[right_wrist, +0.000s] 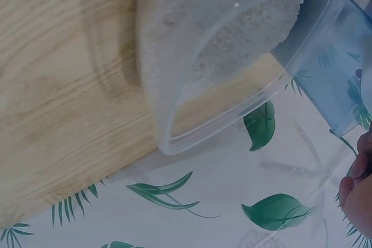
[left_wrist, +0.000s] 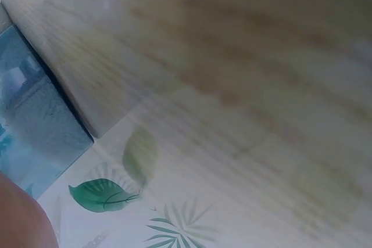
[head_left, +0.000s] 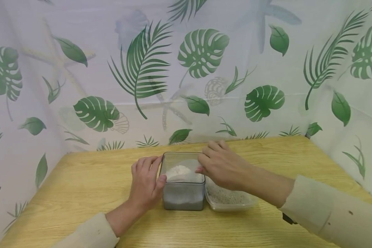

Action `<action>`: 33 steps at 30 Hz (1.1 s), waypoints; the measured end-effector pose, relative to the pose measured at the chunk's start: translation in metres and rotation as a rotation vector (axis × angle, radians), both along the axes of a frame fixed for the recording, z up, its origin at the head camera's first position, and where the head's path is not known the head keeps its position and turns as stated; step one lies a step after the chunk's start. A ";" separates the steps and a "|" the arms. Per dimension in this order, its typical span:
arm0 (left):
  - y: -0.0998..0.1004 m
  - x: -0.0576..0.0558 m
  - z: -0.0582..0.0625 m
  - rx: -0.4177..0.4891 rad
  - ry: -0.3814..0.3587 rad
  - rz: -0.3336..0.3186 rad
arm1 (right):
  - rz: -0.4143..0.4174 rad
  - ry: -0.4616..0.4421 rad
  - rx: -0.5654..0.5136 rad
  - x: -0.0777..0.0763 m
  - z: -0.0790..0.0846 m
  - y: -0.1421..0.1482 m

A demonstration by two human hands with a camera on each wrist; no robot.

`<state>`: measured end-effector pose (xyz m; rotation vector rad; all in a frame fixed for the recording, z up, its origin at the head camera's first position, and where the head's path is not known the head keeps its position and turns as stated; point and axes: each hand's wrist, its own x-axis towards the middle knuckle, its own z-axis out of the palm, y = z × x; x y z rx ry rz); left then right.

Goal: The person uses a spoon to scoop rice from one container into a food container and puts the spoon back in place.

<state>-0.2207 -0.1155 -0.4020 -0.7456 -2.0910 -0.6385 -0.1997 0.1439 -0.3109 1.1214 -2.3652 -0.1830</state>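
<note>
A square, smoky see-through container (head_left: 184,196) stands on the table, with pale powder (head_left: 178,171) in it, heaped white near the top. My left hand (head_left: 147,182) grips its left side, thumb at the front corner and fingers along the wall. Over the right rim, my right hand (head_left: 224,167) has its fingers curled, pinching a pale, see-through, scoop-like thing that they mostly hide. Beneath that wrist sits a clear tub (head_left: 227,208) of greyish grains, also seen in the right wrist view. The left wrist view shows the container (left_wrist: 43,108) from the side, tinted blue.
The yellow wood-grain table (head_left: 90,182) runs back to a white cloth (head_left: 235,69) printed with green leaves, which hangs behind and at both sides. A small black object (head_left: 288,219) shows at the right sleeve's cuff.
</note>
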 end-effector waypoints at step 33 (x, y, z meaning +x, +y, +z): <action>-0.002 0.001 0.000 -0.015 -0.022 0.010 | 0.107 0.127 -0.252 0.001 0.001 0.045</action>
